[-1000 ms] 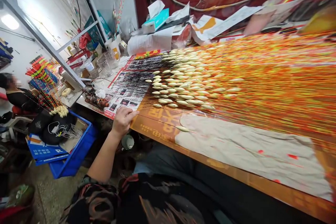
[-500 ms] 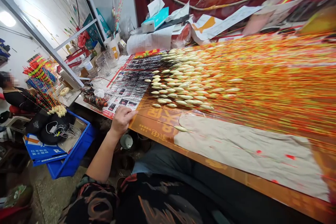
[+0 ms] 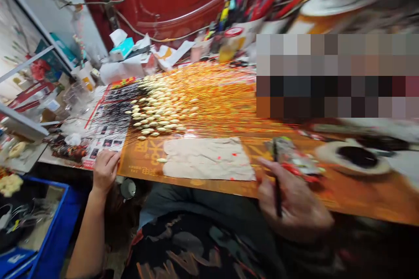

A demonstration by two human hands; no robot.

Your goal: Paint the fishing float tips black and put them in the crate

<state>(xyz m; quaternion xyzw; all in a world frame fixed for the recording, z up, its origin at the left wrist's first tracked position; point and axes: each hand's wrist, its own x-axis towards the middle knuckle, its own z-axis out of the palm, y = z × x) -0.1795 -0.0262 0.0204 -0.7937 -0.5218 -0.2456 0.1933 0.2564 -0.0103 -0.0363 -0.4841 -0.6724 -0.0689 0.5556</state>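
Note:
My left hand (image 3: 105, 170) is closed at the table's front edge, its thumb and finger pinching the dark thin stem of a fishing float (image 3: 161, 160). That float's pale body lies at the left end of a beige cloth (image 3: 203, 159) marked with red spots. Blurred by motion, my right hand (image 3: 291, 202) is closed around a dark slim stick-like tool (image 3: 277, 178), held upright; its exact kind cannot be made out. Behind the cloth lies a broad spread of fishing floats (image 3: 160, 113), pale bodies in the middle, dark stems leftward, orange and yellow tips rightward.
A white dish with dark contents (image 3: 358, 157) stands at the right, beside a small heap of plastic and red bits (image 3: 303, 163). At the back are a tissue box (image 3: 121, 49) and a jar with a red lid (image 3: 231, 44). A blue crate (image 3: 55, 222) stands lower left.
My view has swung to the right, so the scene shifts left. My right hand with the dark slim tool has come into view. My left hand still pinches the float's stem.

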